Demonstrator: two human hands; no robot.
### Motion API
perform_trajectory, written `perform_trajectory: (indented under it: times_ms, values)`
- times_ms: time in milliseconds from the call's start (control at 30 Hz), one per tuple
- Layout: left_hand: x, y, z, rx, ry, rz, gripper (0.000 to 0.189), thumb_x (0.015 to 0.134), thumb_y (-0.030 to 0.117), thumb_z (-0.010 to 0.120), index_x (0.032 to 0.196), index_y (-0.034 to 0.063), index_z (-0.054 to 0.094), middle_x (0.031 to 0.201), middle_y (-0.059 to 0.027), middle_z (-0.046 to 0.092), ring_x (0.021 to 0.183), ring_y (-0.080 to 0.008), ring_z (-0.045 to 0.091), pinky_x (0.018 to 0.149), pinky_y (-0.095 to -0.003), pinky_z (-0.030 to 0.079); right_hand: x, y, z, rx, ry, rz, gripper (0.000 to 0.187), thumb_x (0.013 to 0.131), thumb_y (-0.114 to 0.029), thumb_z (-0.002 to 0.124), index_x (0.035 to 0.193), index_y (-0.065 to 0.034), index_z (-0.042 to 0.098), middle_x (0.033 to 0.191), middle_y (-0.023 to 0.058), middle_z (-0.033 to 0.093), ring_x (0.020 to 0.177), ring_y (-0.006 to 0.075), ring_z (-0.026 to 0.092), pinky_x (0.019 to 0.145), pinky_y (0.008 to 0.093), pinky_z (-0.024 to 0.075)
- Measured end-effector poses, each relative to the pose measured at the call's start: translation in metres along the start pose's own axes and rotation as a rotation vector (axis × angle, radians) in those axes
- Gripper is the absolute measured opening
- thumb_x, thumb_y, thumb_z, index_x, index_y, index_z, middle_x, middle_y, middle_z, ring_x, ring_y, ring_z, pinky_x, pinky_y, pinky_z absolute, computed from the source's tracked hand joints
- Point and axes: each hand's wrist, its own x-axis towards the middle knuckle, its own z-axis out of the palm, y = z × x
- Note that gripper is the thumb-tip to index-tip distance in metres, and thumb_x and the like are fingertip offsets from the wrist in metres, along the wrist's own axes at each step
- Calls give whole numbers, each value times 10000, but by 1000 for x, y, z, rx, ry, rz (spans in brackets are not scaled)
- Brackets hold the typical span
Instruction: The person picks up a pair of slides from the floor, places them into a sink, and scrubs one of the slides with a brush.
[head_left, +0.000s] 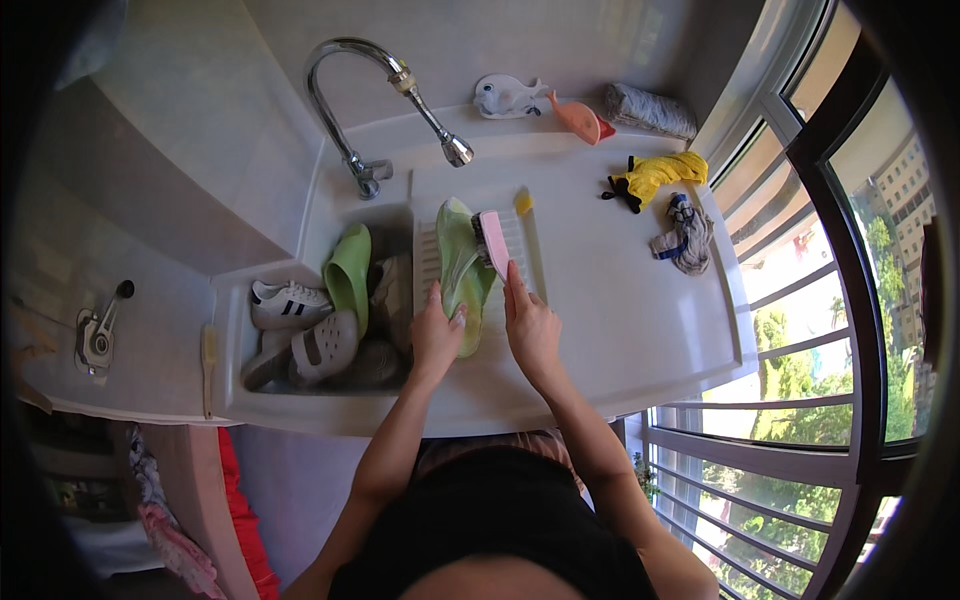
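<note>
A green slipper (454, 247) lies over the ribbed washboard (517, 255) of the white laundry sink, wet and partly whitish. Its near end is gripped by my left hand (437, 330), thumb on top. My right hand (534, 326) holds a pink-backed scrub brush (493, 238) by its handle, with the dark bristles against the slipper's right side. In the basin to the left sit another green slipper (349, 274), a white sneaker with dark stripes (289, 304) and a grey clog with holes (325, 347). Darker footwear deeper in the basin is hard to make out.
A chrome gooseneck faucet (360, 45) arches over the basin. Whale-shaped dishes, one white (506, 96) and one orange (577, 120), stand on the back ledge beside a rolled grey cloth (651, 110). Yellow cloth (664, 176) and a grey-blue cloth (686, 240) lie right. Another brush (209, 367) rests left.
</note>
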Motion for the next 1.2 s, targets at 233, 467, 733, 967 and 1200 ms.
perform_trajectory:
  times_ms: [233,467,733,967,1200]
  values:
    - [-7,-23,28,-450,109,-3,444,879,138,615,1258,-24,449,985,-260,646,931,-404,636,762,-465,495,-7,-11,-2,-61,-78,-98,429,937,-226,576,1362,-205,519,577,81,565,423,288,560,369,410,412]
    - [-25,6,31,-1077,-372,-577,558,977,411,485,1403,113,280,920,-168,658,779,-319,661,559,-376,570,13,31,-23,189,-154,199,302,954,-191,543,1241,-130,613,716,199,639,621,376,636,554,435,491]
    - [32,-21,-20,-97,11,173,400,904,121,619,1284,57,514,1069,-149,640,935,-307,640,817,-361,513,-18,38,-86,623,-442,516,346,954,-194,538,1290,-118,574,600,93,516,510,156,470,514,302,406]
    - [77,-49,11,-169,-98,546,496,887,182,641,1347,78,489,1362,-181,500,1263,-353,462,1040,-400,382,-22,26,-75,687,-654,464,353,956,-156,508,1299,-100,570,573,-36,412,508,46,388,479,256,348]
    - [105,16,19,-179,-188,190,645,723,44,670,1337,44,473,1240,-195,537,1203,-317,506,1016,-373,401,-9,11,-72,217,-547,188,329,913,-203,558,1239,-168,587,816,179,673,701,370,649,614,464,498]
